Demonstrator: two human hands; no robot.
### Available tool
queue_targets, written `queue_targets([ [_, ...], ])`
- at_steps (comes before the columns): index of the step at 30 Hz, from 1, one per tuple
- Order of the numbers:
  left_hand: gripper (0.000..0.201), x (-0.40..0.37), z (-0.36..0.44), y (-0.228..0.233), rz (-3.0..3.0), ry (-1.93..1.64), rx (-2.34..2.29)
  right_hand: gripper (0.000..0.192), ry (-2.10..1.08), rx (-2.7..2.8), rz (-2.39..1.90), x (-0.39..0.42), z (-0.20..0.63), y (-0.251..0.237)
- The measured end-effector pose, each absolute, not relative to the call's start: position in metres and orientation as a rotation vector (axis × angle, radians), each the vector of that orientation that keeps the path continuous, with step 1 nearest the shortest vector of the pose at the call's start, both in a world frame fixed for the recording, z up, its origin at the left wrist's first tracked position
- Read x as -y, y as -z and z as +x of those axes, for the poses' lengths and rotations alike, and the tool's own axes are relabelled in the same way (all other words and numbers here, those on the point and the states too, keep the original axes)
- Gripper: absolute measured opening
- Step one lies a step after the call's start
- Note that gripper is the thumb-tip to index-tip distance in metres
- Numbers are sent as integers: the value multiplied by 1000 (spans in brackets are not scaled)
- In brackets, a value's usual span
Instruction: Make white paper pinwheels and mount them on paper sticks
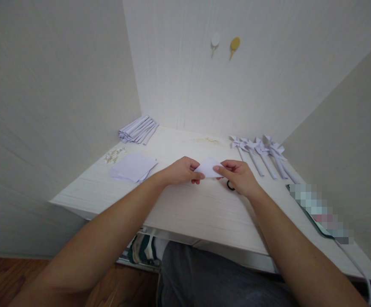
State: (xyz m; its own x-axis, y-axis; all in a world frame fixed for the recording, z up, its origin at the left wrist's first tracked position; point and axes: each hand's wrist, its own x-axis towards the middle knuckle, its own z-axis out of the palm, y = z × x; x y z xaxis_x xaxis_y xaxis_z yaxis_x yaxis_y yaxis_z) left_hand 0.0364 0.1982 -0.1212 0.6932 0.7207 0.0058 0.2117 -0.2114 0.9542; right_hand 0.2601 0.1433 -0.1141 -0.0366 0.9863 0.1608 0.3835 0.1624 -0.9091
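Note:
A small white folded paper (208, 167) is held just above the white table (185, 209), pinched from both sides. My left hand (182, 170) grips its left edge with thumb and fingers. My right hand (238, 175) grips its right edge. A black ring-shaped object (229, 186) lies on the table, partly hidden under my right hand.
A stack of white paper squares (134, 167) lies left, with small pale pins (113, 155) beside it. Rolled paper sticks (139, 129) sit at the back left. Several finished paper pinwheels (262, 155) lie at the right. A phone with a cable (313, 211) rests near the right edge.

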Motion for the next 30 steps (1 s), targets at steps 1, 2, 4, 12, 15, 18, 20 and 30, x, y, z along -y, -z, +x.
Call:
queue_targets([
  [1, 19, -198, 36, 120, 1774, -549, -760, 38, -869, 1554, -1358, -144, 262, 114],
  [2, 23, -198, 35, 119, 1786, -542, -774, 38, -864, 1539, -1356, -144, 263, 114],
  [4, 27, -198, 35, 118, 1796, -525, -794, 38, -857, 1510, -1352, -146, 266, 115],
  [12, 16, -199, 34, 118, 1681, -424, -790, 37, -889, 1363, -1330, -153, 274, 119],
  [15, 15, -199, 36, 119, 1627, -468, -754, 43, -948, 1257, -1279, -155, 272, 118],
  [18, 15, -199, 41, 122, 1548, -568, -729, 49, -1028, 1161, -1224, -153, 267, 116],
  [20, 16, -200, 45, 125, 1511, -624, -723, 52, -1090, 1136, -1207, -151, 262, 115],
  [30, 23, -197, 52, 130, 1490, -684, -674, 40, -1151, 1133, -1192, -149, 250, 121],
])
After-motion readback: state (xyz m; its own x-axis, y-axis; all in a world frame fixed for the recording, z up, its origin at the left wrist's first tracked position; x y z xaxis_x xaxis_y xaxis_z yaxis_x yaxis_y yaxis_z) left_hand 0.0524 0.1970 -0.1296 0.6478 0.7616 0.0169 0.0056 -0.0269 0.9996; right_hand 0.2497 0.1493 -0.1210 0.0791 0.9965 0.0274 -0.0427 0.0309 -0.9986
